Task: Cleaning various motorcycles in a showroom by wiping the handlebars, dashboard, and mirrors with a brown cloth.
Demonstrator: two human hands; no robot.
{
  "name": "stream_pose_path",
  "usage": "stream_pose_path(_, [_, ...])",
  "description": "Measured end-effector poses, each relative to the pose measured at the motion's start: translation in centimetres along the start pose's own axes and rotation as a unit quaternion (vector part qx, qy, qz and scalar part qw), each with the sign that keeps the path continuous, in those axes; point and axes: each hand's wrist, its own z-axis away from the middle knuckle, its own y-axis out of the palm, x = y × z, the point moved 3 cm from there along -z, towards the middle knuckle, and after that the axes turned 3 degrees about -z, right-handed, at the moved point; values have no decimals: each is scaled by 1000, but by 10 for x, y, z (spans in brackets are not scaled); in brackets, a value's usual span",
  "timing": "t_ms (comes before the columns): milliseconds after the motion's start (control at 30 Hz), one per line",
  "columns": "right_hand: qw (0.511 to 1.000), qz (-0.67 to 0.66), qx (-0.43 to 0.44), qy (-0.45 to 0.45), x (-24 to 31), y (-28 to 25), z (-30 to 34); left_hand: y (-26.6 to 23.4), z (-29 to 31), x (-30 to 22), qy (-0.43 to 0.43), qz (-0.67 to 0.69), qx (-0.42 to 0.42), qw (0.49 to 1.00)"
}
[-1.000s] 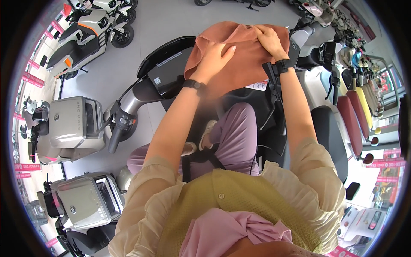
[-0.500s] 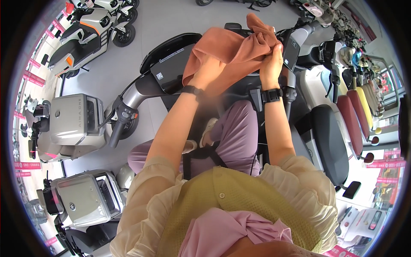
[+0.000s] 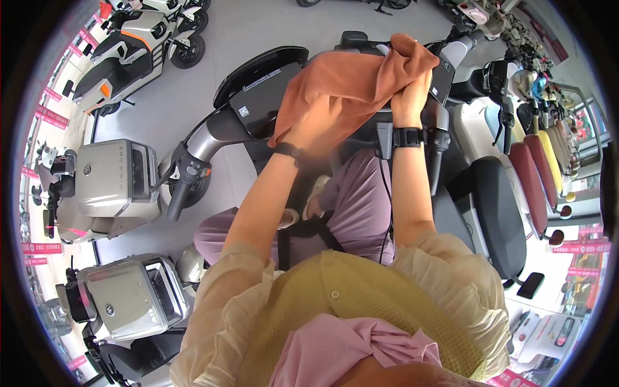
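Note:
An orange-brown cloth (image 3: 351, 74) is stretched between my two hands over the front of a scooter. My left hand (image 3: 317, 119) grips its near left part, the fingers partly sunk in the folds. At the right end, my right hand (image 3: 410, 100) is closed on the cloth, where a bunched loop stands up above the fingers. Under and beside the cloth lies the scooter's dark front panel (image 3: 258, 106). Whether the cloth touches the panel I cannot tell. The left handlebar grip (image 3: 178, 201) and the right handlebar grip (image 3: 438, 145) flank my arms.
I sit astride the scooter, knees below the handlebars. Close on the right stands another scooter with a black seat (image 3: 496, 216), then a row of coloured seats. On the left are scooters with grey top boxes (image 3: 103, 177) and a white-and-orange scooter (image 3: 129, 58).
The cloth has come down a little toward me and its bunched end has shifted right. Both hands keep hold of it, the left slightly lower than before.

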Motion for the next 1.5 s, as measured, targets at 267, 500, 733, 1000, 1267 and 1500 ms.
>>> stream_pose_path(267, [993, 110, -43, 1, -1, 12, 39, 14, 9, -6, 62, -157, 123, 978])
stream_pose_path(500, [927, 249, 40, -279, 61, 33, 79, -63, -17, 9, -144, 94, 8, 985])
stream_pose_path(733, [848, 378, 215, -302, 32, 81, 54, -81, 11, 35, -279, 125, 50, 951])
stream_pose_path(1000, [761, 443, 176, -440, 15, 135, 32, -48, 27, 56, -126, -153, 94, 975])
stream_pose_path(1267, [713, 548, 179, -399, 9, 155, 62, -39, 14, 111, -357, 96, 58, 927])
stream_pose_path(1500, [842, 377, 201, -330, 2, 144, 112, -56, 24, 95, -367, 108, 28, 923])
